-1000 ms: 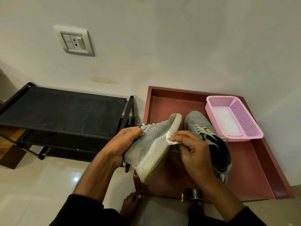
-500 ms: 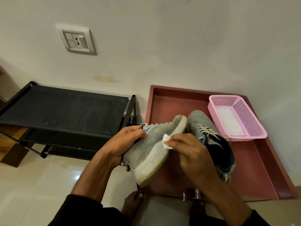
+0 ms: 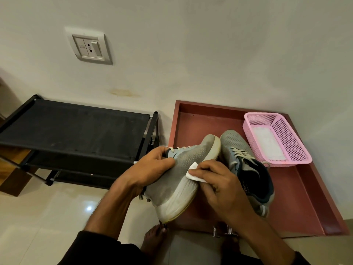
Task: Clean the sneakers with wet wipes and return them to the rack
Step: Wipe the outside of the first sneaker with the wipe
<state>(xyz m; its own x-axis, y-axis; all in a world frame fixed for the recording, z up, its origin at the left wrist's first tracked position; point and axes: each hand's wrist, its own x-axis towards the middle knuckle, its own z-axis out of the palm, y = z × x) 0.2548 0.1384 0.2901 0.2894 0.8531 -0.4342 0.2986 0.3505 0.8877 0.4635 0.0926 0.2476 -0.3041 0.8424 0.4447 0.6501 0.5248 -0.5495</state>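
A person's left hand (image 3: pixel 152 169) grips a grey mesh sneaker (image 3: pixel 181 176) around its laced upper, holding it in the air above the near left corner of a reddish-brown tray-topped table (image 3: pixel 305 197). The shoe is turned on its side, white sole facing right; its long axis runs diagonally, toe pointing up and away toward the wall, heel down toward the person's bare foot (image 3: pixel 154 238). The right hand (image 3: pixel 223 190) is closed on a folded white wet wipe (image 3: pixel 194 174), pressing it against the shoe's side where the mesh meets the midsole.

The second sneaker (image 3: pixel 246 165) rests on the table just behind the right hand, sole down, toe likewise toward the wall, its toe cap almost touching that of the held shoe. Beyond it, in the table's far right corner, sits a pink perforated basket (image 3: pixel 290 138) with white sheets lying flat inside.

To the left, a black fabric-shelved shoe rack (image 3: pixel 76 129) stands against the wall, its right post close beside the table's edge. A wall socket (image 3: pixel 88 46) is mounted above it. The right forearm covers the second shoe's heel side.
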